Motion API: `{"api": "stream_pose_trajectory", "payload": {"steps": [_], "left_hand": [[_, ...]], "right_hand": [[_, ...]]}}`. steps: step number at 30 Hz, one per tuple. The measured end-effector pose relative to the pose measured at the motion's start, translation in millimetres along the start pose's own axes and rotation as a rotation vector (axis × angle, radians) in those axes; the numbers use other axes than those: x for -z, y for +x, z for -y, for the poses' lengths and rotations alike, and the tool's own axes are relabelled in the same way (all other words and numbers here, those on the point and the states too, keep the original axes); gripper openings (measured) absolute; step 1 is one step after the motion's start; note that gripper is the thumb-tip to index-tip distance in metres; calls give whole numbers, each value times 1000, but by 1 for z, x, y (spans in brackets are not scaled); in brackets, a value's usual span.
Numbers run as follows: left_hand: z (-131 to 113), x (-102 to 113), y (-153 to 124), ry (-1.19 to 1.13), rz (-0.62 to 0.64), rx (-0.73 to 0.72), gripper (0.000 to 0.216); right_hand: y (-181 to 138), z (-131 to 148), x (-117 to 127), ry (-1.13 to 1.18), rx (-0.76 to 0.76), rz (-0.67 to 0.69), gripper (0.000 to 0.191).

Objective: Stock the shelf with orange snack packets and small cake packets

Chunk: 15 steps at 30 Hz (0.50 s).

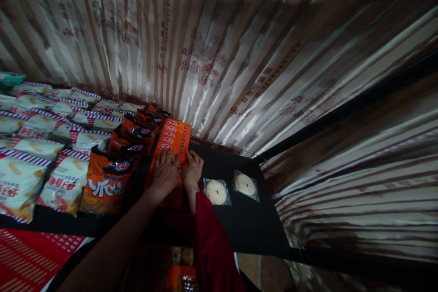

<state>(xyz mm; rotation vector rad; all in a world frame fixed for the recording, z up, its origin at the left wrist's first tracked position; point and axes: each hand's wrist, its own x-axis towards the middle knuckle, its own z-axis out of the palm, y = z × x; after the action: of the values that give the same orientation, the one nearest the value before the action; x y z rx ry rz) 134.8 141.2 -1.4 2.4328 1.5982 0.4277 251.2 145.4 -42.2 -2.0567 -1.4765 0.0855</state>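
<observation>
Pleated pale sheeting (212, 23), printed with dark red drawings and lettering: hung beyond both hands and round to their right, closing off the far side of the room; light dim. Black shelf (255, 230): flat, beneath both hands, reaching out to the left and right of them. Black rail (342, 114): slanting away to the right of the hands, against the sheeting. White snack bags (18, 182) with striped tops: packed rows, well to the left of the left hand. Red slotted basket (44, 255): lower, on the near side, left of the left forearm. Black-and-orange bags (107, 187): one file running away, near the left hand on its left. Orange packets (176, 139), flat and overlapping: one long row, its long axis running away from the person with the far end slightly to the right; set between the bag file and the wrapped rounds, directly under the left hand and extending beyond its fingertips. Left hand (167, 173): the nearer, laid over the row, open, fingers stretched forward, palm down, nothing seen gripped. Right hand (192, 169), in a dark red sleeve (212, 242): at the row's right edge, fingers half curled; whether it pinches a packet cannot be told. Wrapped rounds, two, white with a red mark, in clear film: one (216, 191) just right of the right wrist, one (246, 184) farther right. Ring (173, 159), greenish: on the left hand.
</observation>
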Motion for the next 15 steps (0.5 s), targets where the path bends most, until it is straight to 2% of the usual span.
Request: {"api": "stream_pose_trajectory", "payload": {"steps": [15], "left_hand": [[7,9,-1,28,20,-29,43]], "right_hand": [[0,-4,-4,36,29,-35,49]]}}
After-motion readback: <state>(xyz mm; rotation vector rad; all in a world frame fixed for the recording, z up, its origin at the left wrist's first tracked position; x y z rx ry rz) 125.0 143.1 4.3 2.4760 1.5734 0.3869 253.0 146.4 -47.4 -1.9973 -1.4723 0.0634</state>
